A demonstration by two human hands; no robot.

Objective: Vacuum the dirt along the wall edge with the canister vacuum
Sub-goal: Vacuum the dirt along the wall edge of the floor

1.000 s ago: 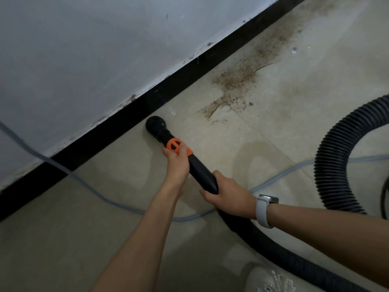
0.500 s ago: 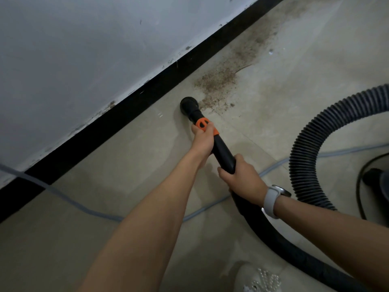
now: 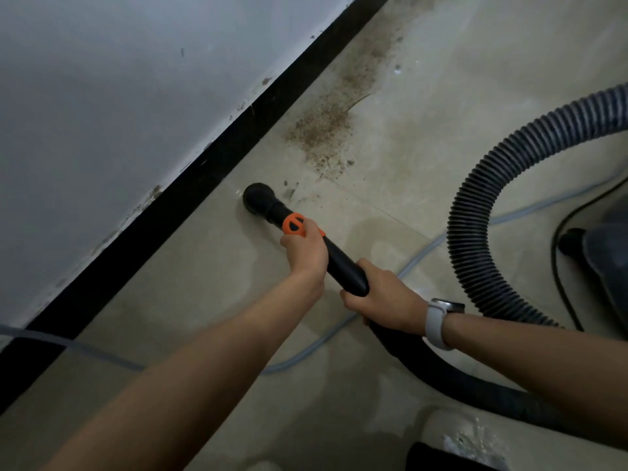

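Since half a second ago the round nozzle (image 3: pixel 259 198) has drawn back from the near fringe of the dirt (image 3: pixel 323 130) and now sits on bare tile, just beside the black skirting (image 3: pixel 190 185), with only a few loose specks between it and the main patch. Left hand (image 3: pixel 304 248) is curled round the black wand (image 3: pixel 343 266) directly behind the orange collar (image 3: pixel 294 224); right hand (image 3: pixel 384 297) grips the wand's rear end where the ribbed hose (image 3: pixel 475 212) joins. Both holds appear firm. Brown dirt lies in a band along the foot of the wall (image 3: pixel 119 96), thickest just ahead of the nozzle and thinning toward the top of the view. Canister body (image 3: pixel 605 266) stands at the right edge, partly out of view. A thin grey cord (image 3: pixel 306 355) crosses the floor under the arms. Assessment: the sweeping step is under way, with most of the deposit untouched. The next stroke calls for pushing the nozzle forward, flat to the floor and tight to the skirting.
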